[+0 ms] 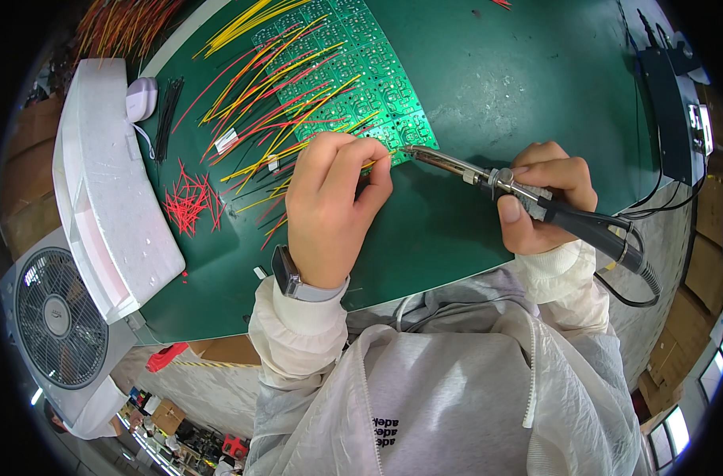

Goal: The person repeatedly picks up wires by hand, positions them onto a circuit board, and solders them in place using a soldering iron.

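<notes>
My left hand (336, 202), a watch on its wrist, is closed in a pinch at the near corner of a green circuit board panel (389, 83). A thin yellow wire (369, 165) runs through its fingertips, the end lying at the board's edge. In my right hand (550, 194) is a soldering iron (500, 181) with a metal guide tube and a black handle. Its tip meets the board's near corner, right beside the wire end; contact with the wire is too small to tell. Several red and yellow wires (298, 91) stick out leftward from the board.
Loose short red wires (191, 200) and black wires (168, 119) lie left on the green table (504, 87). A white foam piece (111, 190) lines the left edge, near a fan (60, 317). At right stands a dark box-shaped unit (669, 115) with cables; the iron's cable (643, 289) hangs beside my right forearm.
</notes>
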`<state>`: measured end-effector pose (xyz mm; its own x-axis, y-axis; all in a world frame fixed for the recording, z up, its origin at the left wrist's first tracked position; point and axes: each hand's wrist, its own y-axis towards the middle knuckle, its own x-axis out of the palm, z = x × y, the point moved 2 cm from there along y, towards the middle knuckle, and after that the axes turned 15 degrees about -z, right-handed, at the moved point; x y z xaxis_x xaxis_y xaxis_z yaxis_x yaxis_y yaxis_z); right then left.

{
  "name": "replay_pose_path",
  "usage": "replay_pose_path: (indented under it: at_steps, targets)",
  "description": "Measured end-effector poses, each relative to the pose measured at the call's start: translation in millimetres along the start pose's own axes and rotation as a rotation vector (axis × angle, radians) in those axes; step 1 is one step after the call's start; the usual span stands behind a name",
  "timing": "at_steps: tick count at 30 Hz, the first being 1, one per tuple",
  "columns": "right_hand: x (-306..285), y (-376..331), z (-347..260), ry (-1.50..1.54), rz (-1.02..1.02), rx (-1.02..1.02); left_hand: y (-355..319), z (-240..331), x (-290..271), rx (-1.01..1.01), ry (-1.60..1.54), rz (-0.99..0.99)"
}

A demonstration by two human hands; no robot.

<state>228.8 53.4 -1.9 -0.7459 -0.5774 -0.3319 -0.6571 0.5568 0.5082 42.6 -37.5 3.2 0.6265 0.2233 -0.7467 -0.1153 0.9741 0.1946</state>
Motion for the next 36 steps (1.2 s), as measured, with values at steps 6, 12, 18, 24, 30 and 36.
replay_pose_path:
  at_steps: [6,12,18,24,30,36]
  targets:
    - [2.7,1.8,-1.3,-0.024,0.032,-0.053,-0.1,0.3,0.4,0.023,0.017,0.002]
    - [4.8,4.1,-0.3,-0.012,0.047,-0.085,-0.1,0.0,-0.2,0.024,0.016,0.005]
    - [5.2,5.7,-0.7,-0.018,0.054,-0.116,-0.1,0.0,-0.8,0.010,0.062,-0.007]
    - [6.1,6.2,-1.6,-0.029,0.058,-0.100,-0.9,-0.9,-0.2,0.016,0.067,-0.002]
    - [5.4,5.4,-0.9,-0.045,0.043,-0.109,-0.8,-0.6,-0.2,0.014,0.047,-0.005]
    - [0.2,1.8,0.8,0.012,0.026,-0.124,-0.5,-1.0,1.1,0.049,0.071,0.015]
